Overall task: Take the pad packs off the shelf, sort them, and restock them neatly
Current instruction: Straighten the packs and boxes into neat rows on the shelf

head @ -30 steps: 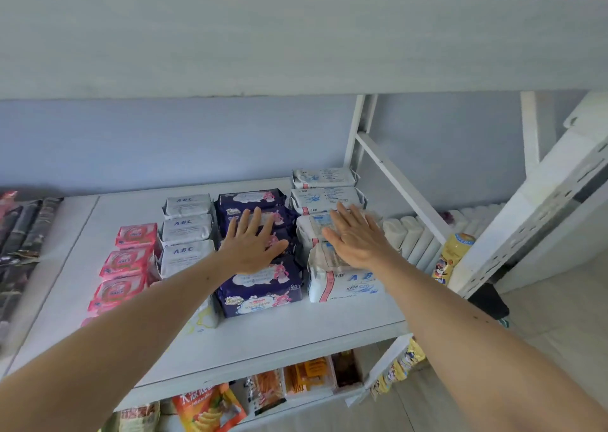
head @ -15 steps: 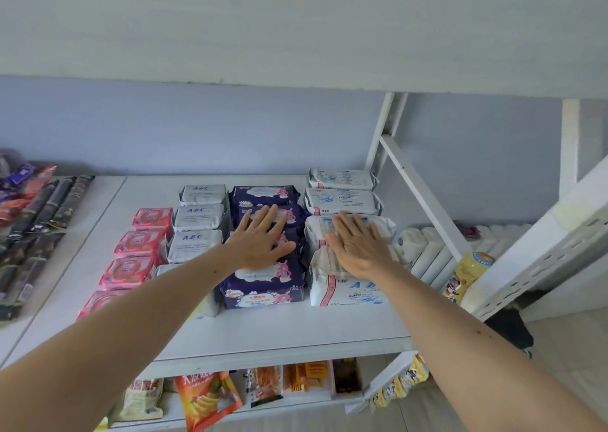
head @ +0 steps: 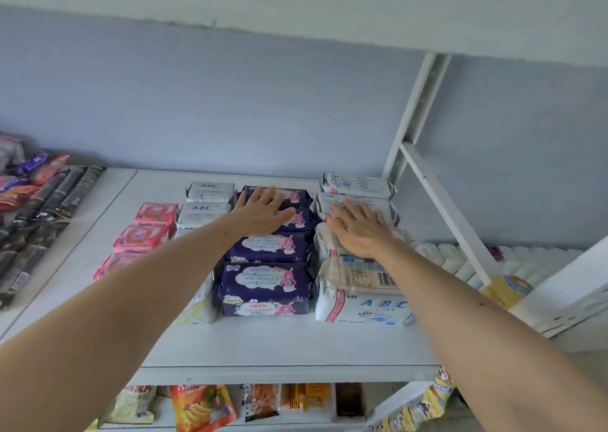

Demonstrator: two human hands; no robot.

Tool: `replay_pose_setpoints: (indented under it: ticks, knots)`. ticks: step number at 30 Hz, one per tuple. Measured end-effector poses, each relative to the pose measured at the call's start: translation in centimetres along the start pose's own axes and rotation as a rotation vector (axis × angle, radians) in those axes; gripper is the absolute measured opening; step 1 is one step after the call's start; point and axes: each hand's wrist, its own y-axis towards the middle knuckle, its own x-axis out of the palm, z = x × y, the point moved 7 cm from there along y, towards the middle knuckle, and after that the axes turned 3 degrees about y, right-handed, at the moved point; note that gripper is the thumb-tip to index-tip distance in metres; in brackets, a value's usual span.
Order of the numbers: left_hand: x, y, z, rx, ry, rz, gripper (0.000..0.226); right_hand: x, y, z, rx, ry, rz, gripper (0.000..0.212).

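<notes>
Pink pad packs [head: 149, 231] run in a column at about nine o'clock on the white shelf [head: 283, 342]; I count three clearly, the nearest partly hidden by the left forearm. Just beside them, toward ten o'clock, I see grey-white ABC packs [head: 205, 203] lined front to back. At the centre sits the row of dark purple packs [head: 266, 288], four deep. My left hand [head: 261, 214] lies flat on the far purple packs at twelve o'clock, fingers straight and slightly spread, palm down. At one o'clock my right hand [head: 360, 229] rests the same way, fingers fanned, on the white packs with blue print [head: 358, 296], whose row reaches the back wall. Dark rolled items [head: 42, 214] lie at the far nine o'clock edge. At six o'clock, snack bags [head: 200, 407] show on the lower shelf.
</notes>
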Motion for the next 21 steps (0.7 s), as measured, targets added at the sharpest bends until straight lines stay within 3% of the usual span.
replay_pose_setpoints:
  ticks: [13, 21]
  knots:
    - [-1.2, -1.3, -1.1, 0.03, -0.016, -0.011, 0.072, -1.1, -0.9, -1.4, -0.025, 0.031, 0.058, 0.062]
    - [-4.3, -4.2, -11.4, -0.076, -0.043, 0.004, 0.07, -1.9, -4.6, -10.2, -0.259, 0.007, 0.206, 0.067]
